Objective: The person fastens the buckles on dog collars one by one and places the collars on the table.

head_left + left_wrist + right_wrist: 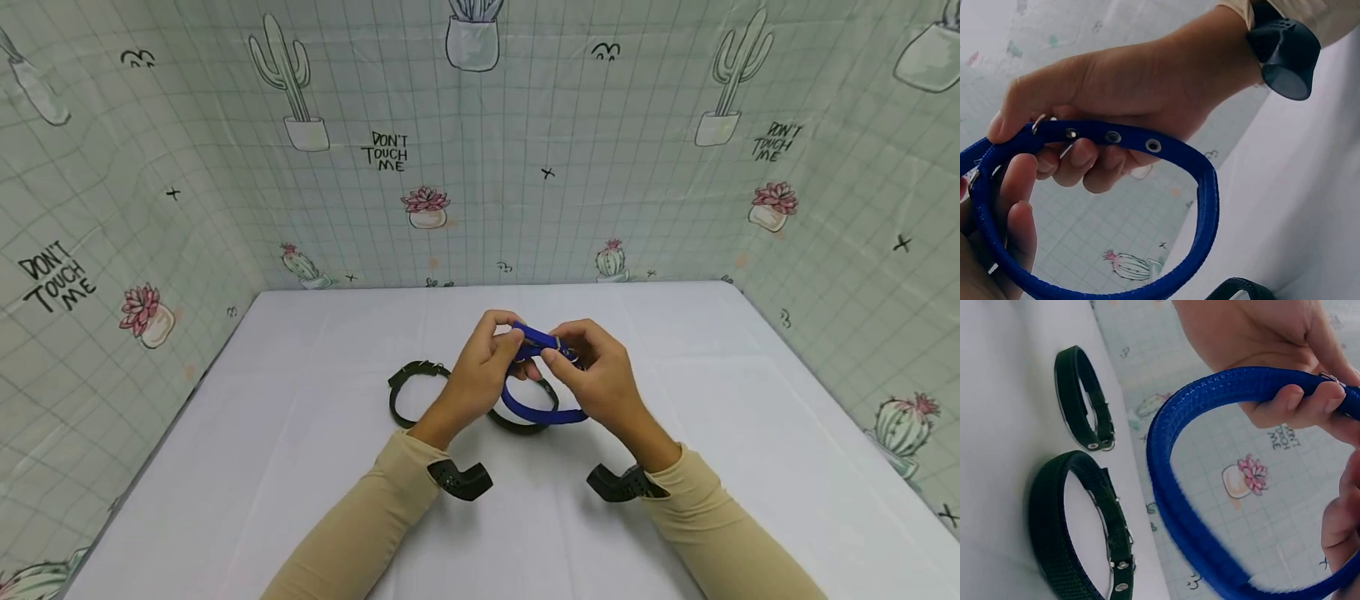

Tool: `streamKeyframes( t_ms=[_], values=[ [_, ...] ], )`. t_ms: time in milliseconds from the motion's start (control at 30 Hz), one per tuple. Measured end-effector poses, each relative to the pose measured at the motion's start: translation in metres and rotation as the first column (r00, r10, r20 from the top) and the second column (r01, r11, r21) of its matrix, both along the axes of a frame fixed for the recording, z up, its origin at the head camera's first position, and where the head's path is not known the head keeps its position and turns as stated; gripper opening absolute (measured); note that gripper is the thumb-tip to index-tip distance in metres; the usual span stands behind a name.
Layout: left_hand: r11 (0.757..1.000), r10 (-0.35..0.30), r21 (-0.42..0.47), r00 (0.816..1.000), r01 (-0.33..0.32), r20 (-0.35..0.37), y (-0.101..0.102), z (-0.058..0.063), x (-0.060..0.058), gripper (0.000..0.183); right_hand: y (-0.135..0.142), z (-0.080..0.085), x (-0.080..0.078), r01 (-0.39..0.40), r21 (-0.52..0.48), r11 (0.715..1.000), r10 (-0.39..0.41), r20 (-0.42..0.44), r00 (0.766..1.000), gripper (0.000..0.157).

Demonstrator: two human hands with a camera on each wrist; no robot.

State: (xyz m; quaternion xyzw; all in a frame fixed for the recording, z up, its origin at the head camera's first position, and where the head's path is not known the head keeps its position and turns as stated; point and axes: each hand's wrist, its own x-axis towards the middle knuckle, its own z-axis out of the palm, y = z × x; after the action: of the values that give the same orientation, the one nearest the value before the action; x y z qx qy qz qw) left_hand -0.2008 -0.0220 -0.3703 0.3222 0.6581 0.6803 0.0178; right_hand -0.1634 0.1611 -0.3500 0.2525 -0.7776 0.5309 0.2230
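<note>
A blue pet collar [543,416], closed into a loop with metal eyelets and a small buckle, is held above the table between both hands. My left hand [477,364] pinches the strap near the buckle, thumb on top. On the other side, my right hand [602,372] grips the collar with thumb and fingers at the metal fittings. In the left wrist view the collar [1207,206] shows its row of eyelets, with the right hand [1116,87] across its top. The exact buckle fit is partly covered by fingers.
Two dark green collars lie looped on the white table [300,467]: one collar [396,402] at the left, another collar [517,427] behind and below the blue one. Patterned cloth walls [480,117] rise at the back and sides. Each wrist wears a black device [461,482].
</note>
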Motion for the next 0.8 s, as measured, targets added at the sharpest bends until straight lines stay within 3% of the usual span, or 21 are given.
streamKeyframes(
  t_ms=[233,500,800],
  values=[
    [0.999,0.0,0.054,1.0,0.0,0.008,-0.002,-0.005,0.001,0.034,-0.002,-0.005,0.003,0.016,-0.017,1.0,-0.015,0.056,0.998,0.016],
    [0.994,0.035,0.107,0.999,-0.037,0.022,0.001,-0.002,-0.002,0.031,0.008,-0.03,-0.019,0.002,-0.071,0.997,0.002,0.069,0.998,0.017],
    [0.985,0.065,0.161,0.998,-0.066,0.008,0.002,-0.005,0.0,0.032,0.008,-0.032,-0.023,-0.055,-0.104,0.993,0.062,0.062,0.996,0.014]
  ],
)
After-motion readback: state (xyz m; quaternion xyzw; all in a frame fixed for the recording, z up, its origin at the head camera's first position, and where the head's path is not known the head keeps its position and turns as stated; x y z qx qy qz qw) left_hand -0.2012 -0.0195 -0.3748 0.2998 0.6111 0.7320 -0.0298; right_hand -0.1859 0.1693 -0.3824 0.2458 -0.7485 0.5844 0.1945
